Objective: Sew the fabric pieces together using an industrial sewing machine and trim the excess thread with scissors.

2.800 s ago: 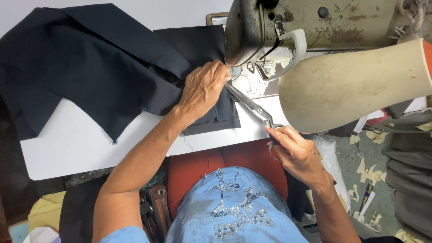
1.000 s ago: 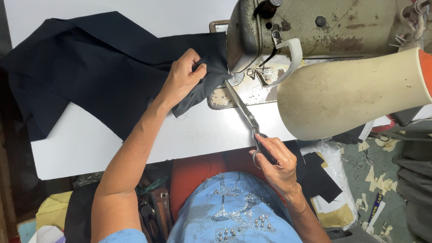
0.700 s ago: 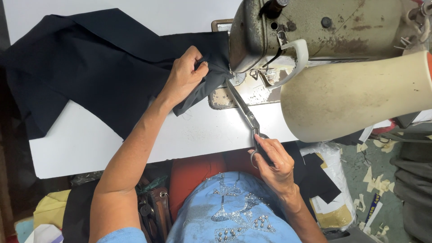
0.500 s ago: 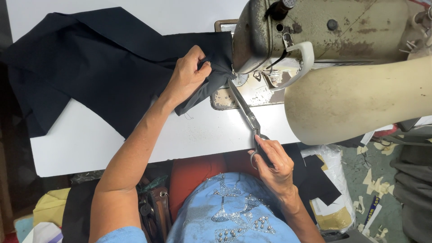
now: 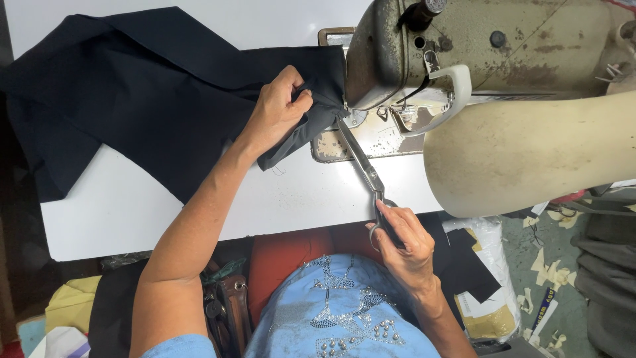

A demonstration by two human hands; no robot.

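Now the left hand (image 5: 281, 109) pinches the dark navy cloth (image 5: 152, 86) taut by the table's far edge, so the right hand's (image 5: 401, 242) fingers, clamped on long steel scissors (image 5: 361, 162), can snip beside the worn sewing machine (image 5: 477, 40).

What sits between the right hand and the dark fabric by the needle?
In the head view, the scissors bridge it: right hand grips the handles, blades reach the dark fabric pinched by the left hand.

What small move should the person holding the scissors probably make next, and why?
Probably close the scissors: their tips sit at the dark fabric edge beside the sewing machine head, the left hand pinches that fabric up, and the right hand grips the handles.
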